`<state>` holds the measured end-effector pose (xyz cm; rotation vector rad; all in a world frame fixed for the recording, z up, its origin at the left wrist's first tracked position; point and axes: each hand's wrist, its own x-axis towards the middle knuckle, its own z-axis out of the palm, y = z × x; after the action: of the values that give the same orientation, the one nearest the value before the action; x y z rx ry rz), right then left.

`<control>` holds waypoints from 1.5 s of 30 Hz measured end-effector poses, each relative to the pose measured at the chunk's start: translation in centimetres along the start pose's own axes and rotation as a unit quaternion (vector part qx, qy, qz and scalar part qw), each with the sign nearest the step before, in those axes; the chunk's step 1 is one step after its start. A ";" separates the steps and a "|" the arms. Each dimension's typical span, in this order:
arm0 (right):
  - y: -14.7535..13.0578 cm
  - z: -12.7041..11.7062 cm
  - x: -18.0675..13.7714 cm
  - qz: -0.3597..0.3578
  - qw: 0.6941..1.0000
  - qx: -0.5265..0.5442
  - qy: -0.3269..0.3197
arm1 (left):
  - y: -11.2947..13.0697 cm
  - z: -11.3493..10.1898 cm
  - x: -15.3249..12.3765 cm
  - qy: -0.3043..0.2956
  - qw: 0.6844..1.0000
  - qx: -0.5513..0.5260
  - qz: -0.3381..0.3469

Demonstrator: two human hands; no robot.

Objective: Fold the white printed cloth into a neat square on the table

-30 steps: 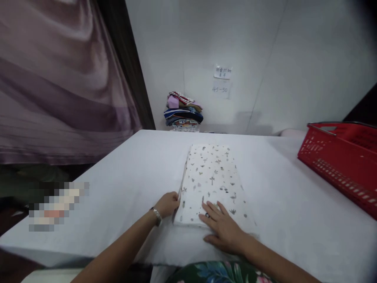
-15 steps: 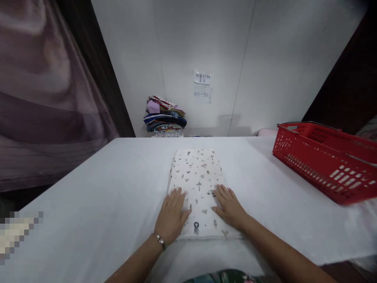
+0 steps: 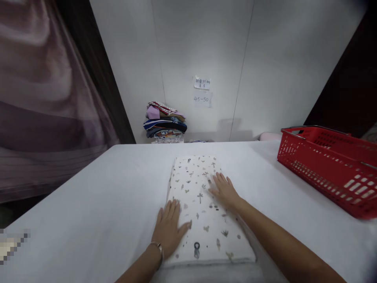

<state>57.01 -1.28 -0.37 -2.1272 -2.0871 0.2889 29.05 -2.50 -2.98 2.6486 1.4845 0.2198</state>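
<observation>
There is one folded cloth on the table, white with small dark printed figures. It lies in the middle between the left and right edges, and its short side comes close to the near edge.

Two hands are on it. The left hand is open and lies flat, palm down, on the left border of the cloth, towards the near edge; the fingers are spread, and part of the palm is on the table cover. On this wrist there is one metal bracelet. The right hand is open too, flat with the palm down, on the right border of the cloth and nearer to the far edge than the left hand is. Neither hand grips anything.

One red basket of plastic stands at the right edge, near the far right corner. Behind the far edge, against the wall, is one pile of folded clothes in several colours.

On the wall are two small papers. The upper paper has handwriting that is too small to read. The lower paper reads "45-50".

One purple curtain hangs beyond the left edge.
</observation>
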 end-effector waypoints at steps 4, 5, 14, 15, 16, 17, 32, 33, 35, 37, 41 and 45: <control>1.6 1.7 2.4 0.049 0.999 0.002 -0.019 | -0.9 1.0 -0.3 0.001 1.000 -0.003 -0.001; 2.0 2.2 2.6 0.050 0.999 0.002 -0.019 | -1.0 1.2 -0.4 0.004 1.000 -0.004 -0.001; 1.5 0.2 10.1 0.026 0.999 -0.019 -0.001 | -0.9 1.1 -0.8 -0.010 1.000 -0.015 -0.008; 1.6 0.1 11.5 0.027 0.999 -0.022 0.004 | -0.9 1.1 -0.8 -0.014 1.000 -0.015 -0.009; 1.8 0.1 12.9 0.036 0.999 -0.024 0.005 | -1.0 1.1 -0.8 -0.017 1.000 -0.017 -0.010; 2.2 0.3 14.1 0.051 0.998 -0.024 0.001 | -1.1 1.1 -0.8 -0.020 1.000 -0.018 -0.010; 7.1 1.2 -1.6 -0.050 0.975 0.215 0.016 | -4.7 -1.4 -2.0 0.019 0.955 -0.295 0.002; 7.5 1.5 -4.7 -0.070 0.975 0.211 0.022 | -5.5 -1.5 -2.8 0.038 0.957 -0.283 0.045; 8.2 1.9 -10.2 -0.128 0.974 0.187 0.028 | -6.8 -1.6 -4.6 0.055 0.962 -0.223 0.146; 8.2 2.1 -14.4 -0.159 0.973 0.164 0.031 | -7.5 -1.8 -6.0 0.058 0.964 -0.157 0.208; 7.2 1.9 -17.9 -0.191 0.970 0.145 0.031 | -7.1 -2.4 -7.2 0.062 0.966 -0.078 0.240; 6.5 1.9 -17.2 -0.227 0.964 0.140 0.027 | -6.6 -3.1 -6.8 0.046 0.957 -0.056 0.280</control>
<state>62.58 -18.64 -3.18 -1.4384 -2.2654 0.4276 19.50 -4.85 -1.48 2.9263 0.6716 0.4547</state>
